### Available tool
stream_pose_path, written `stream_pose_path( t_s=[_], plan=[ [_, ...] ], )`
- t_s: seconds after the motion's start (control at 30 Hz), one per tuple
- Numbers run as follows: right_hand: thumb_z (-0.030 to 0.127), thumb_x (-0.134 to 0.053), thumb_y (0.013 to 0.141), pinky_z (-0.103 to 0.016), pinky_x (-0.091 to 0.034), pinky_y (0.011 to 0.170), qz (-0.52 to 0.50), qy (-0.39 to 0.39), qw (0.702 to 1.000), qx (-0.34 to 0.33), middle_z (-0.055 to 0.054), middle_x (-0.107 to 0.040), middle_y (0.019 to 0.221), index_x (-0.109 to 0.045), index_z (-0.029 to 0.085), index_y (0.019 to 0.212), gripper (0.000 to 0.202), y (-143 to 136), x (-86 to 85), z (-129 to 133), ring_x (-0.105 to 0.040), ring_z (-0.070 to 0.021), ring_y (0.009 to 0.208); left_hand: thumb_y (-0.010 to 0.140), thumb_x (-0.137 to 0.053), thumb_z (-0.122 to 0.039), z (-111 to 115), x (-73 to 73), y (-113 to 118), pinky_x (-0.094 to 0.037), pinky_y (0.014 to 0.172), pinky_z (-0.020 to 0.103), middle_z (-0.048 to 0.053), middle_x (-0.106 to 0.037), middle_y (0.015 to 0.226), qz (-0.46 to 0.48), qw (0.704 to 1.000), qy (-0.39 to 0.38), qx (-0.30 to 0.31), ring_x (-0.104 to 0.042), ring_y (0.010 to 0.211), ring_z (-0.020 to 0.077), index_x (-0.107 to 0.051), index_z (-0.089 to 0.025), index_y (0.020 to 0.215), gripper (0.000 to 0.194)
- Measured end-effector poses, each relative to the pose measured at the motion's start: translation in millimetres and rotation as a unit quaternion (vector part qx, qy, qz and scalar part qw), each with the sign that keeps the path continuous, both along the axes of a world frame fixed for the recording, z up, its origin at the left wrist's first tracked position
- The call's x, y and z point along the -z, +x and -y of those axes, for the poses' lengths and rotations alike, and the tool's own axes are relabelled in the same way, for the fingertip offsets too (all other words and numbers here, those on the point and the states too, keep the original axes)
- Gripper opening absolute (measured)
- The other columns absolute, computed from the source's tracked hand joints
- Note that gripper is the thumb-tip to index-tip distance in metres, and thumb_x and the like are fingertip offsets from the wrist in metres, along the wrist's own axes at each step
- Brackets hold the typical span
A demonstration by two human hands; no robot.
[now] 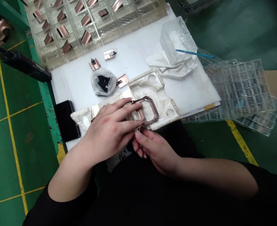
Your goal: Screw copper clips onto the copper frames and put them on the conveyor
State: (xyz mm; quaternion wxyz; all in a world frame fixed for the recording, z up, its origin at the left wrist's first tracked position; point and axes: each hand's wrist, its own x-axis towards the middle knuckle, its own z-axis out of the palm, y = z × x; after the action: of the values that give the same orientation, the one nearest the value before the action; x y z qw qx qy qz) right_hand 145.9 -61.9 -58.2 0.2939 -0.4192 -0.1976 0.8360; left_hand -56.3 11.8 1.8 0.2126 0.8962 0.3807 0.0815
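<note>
A copper-coloured metal frame with a wide opening lies on a worn white foam holder at the near edge of the work surface. My left hand reaches across the frame, palm down, its fingers pressed on the far and near sides and holding it against the foam. It hides much of the frame's left part. My right hand is just below the frame's near edge, closed in a pinch with the thumb against the fingers. A small dark bit shows at its thumb tip, too small to name.
Beyond the holder are a plastic bag of small black pieces and copper-coloured parts. A divided tray stands at the back. A phone lies left; a clear box, white cloth, blue stick and stacked trays are right.
</note>
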Motion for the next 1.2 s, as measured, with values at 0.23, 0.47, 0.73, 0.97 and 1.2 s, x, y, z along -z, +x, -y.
stream_pose_path(
  t_s=[0.23,0.47,0.73,0.97,1.2],
  plan=[
    [0.074,-0.081,0.096,-0.030,-0.037,0.064,0.006,-0.001,1.000,0.007,-0.001,-0.065,0.086,-0.065,0.021,0.093,0.055,0,1.7,0,-0.052,-0.0148,0.071,0.104,-0.070,-0.027,1,-3.2,2,-0.048,0.125,0.068,0.008,-0.057,0.173,-0.017,1.000,-0.006,-0.004,-0.046,0.164,0.0428,-0.082,-0.029,0.138,0.036],
    [0.069,-0.077,0.102,-0.031,-0.039,0.065,0.024,0.037,0.999,0.025,0.001,-0.061,0.083,-0.073,0.024,0.108,0.046,5,7.5,9,-0.049,-0.0146,0.069,0.093,-0.089,-0.047,0,-8.5,1,-0.046,0.127,0.070,0.008,-0.051,0.177,-0.027,0.999,-0.025,0.011,-0.042,0.166,0.0470,-0.078,-0.030,0.145,0.056],
    [0.072,-0.074,0.103,-0.032,-0.038,0.064,0.071,0.105,0.991,0.031,0.001,-0.059,0.074,-0.068,0.022,0.087,0.053,-10,4.6,1,-0.048,-0.0151,0.067,0.084,-0.097,-0.053,0,-3.7,0,-0.044,0.127,0.069,0.010,-0.054,0.175,-0.027,0.999,-0.026,0.008,-0.042,0.166,0.0488,-0.079,-0.030,0.142,0.065],
    [0.078,-0.064,0.105,-0.031,-0.042,0.063,0.109,0.128,0.985,-0.041,-0.004,-0.070,0.082,-0.076,0.019,0.092,0.062,-1,8.6,3,-0.056,-0.0164,0.069,0.094,-0.088,-0.048,3,6.7,-1,-0.041,0.129,0.066,0.008,-0.056,0.174,-0.016,1.000,0.007,0.007,-0.041,0.167,0.0449,-0.079,-0.028,0.143,0.053],
    [0.063,-0.078,0.103,-0.027,-0.045,0.070,0.157,0.140,0.973,-0.090,-0.003,-0.072,0.089,-0.080,0.021,0.101,0.043,40,3.5,-1,-0.059,-0.0153,0.078,0.094,-0.087,-0.053,5,15.8,1,-0.040,0.130,0.060,0.009,-0.062,0.169,-0.007,0.999,0.039,0.003,-0.044,0.164,0.0438,-0.080,-0.026,0.139,0.053]
  ],
)
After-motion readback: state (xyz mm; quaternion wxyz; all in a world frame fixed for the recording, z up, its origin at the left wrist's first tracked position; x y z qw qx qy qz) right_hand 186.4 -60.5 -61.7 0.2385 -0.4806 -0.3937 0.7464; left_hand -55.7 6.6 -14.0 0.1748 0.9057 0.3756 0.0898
